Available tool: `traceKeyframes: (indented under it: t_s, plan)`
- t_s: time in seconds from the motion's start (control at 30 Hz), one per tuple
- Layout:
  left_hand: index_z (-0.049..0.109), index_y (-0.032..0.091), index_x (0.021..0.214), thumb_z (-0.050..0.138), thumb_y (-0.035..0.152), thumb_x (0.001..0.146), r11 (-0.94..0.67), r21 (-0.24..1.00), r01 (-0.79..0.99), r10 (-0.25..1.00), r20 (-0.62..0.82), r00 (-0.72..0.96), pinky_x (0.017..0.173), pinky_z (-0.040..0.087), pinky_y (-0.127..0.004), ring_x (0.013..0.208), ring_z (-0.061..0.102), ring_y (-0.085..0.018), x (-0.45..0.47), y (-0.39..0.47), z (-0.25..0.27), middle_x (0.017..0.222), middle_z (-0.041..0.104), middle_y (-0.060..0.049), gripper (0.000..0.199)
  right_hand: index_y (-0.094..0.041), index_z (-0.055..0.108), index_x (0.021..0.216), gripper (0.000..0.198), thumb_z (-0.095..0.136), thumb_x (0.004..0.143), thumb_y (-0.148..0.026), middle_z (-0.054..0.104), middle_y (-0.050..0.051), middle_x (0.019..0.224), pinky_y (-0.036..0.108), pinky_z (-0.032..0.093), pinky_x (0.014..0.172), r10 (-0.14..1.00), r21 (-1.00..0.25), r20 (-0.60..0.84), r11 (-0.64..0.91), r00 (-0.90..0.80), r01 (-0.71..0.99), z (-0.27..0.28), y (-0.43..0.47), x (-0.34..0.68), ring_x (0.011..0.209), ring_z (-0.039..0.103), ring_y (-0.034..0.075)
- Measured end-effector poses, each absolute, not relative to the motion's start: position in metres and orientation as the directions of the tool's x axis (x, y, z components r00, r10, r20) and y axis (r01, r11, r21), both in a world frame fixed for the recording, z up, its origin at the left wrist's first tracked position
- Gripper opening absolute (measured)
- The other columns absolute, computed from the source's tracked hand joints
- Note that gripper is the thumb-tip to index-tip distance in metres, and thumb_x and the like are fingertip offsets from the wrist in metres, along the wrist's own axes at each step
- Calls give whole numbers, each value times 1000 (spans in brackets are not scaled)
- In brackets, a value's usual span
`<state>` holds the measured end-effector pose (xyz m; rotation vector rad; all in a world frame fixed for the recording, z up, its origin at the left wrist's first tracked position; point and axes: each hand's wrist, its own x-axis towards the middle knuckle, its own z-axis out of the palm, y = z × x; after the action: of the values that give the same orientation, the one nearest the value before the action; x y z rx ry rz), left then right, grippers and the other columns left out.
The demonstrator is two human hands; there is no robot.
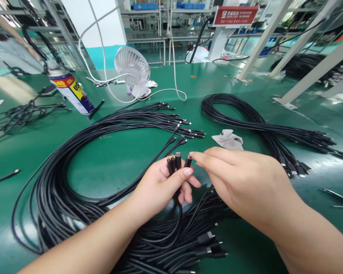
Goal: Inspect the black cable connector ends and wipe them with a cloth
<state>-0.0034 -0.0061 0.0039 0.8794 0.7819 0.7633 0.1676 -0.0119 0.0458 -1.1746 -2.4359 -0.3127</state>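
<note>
1. Left hand: fingers clamped on black cable ends, fanned upright, presumably keeping tips accessible.
2. Right hand: fingertips at one connector; whether clamped, cannot tell.
3. Coiled cables: on worktop, left of left fingers.

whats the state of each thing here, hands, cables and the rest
left hand, closed on several connectors
right hand, at one connector's tip
connectors, held tips up
left cable bundle, looped
right cable bundle, looped, crossing itself
grey cloth, crumpled
spray can, standing
fan, upright, running or not unclear
</note>
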Motion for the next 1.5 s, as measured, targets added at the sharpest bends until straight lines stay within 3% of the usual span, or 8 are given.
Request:
traceKeyframes:
  t_s: [0.53, 0.63, 0.77, 0.87, 0.97, 1.13, 1.5]
  plan:
    - [54, 12, 89, 62, 38, 84, 452, 852, -265, 815, -274, 510, 39, 39, -17, 43, 55, -8, -6, -4, 1, 71, 67, -5, 27, -14, 70, 104, 30, 43, 90, -11, 71, 3, 89, 28, 41, 55, 688, 66, 445, 613, -574, 787, 45, -11, 171, 66, 63, 15]
    - [54, 12, 89, 63, 39, 84, 460, 842, -281, 810, -268, 522, 39, 38, -17, 42, 54, -9, -6, -4, 1, 71, 67, -6, 29, -15, 69, 101, 29, 43, 90, -12, 70, 4, 90, 26, 42, 58, 735, -28, 446, 583, -511, 812, 44, -9, 170, 69, 64, 15]
    - [55, 12, 89, 64, 41, 83, 452, 847, -279, 804, -252, 539, 39, 37, -18, 42, 54, -9, -6, -3, 2, 71, 68, -7, 31, -19, 67, 99, 23, 47, 90, -16, 69, 4, 91, 25, 45, 64, 851, -311, 359, 497, -384, 810, 41, -6, 168, 76, 64, 16]
    - [56, 12, 89, 64, 42, 82, 444, 853, -273, 801, -241, 548, 39, 37, -18, 42, 53, -9, -6, -3, 3, 71, 67, -7, 32, -19, 66, 96, 17, 52, 89, -16, 68, 2, 89, 23, 45, 65, 878, -501, 304, 478, -371, 721, 41, -2, 166, 76, 62, 14]
    - [56, 11, 88, 63, 44, 82, 435, 865, -251, 794, -237, 559, 39, 36, -18, 41, 52, -8, -6, -4, 4, 70, 67, -7, 34, -18, 67, 87, 15, 53, 87, -12, 67, 0, 81, 20, 44, 63, 874, -609, 297, 484, -385, 629, 45, 2, 165, 72, 60, 11]
    - [58, 10, 87, 64, 45, 80, 442, 874, -203, 774, -258, 578, 38, 34, -18, 40, 49, -7, -7, -4, 6, 71, 67, -8, 35, -16, 65, 76, 16, 54, 86, -10, 64, -1, 69, 19, 41, 57, 870, -639, 264, 481, -416, 600, 51, 6, 167, 61, 56, 10]
    - [54, 11, 87, 62, 42, 81, 426, 895, -135, 769, -279, 575, 37, 34, -18, 38, 49, -7, -6, -2, 7, 71, 67, -7, 33, -16, 67, 76, 15, 56, 85, -11, 64, -1, 68, 19, 40, 57, 876, -643, 229, 463, -424, 610, 47, 7, 170, 59, 55, 9]
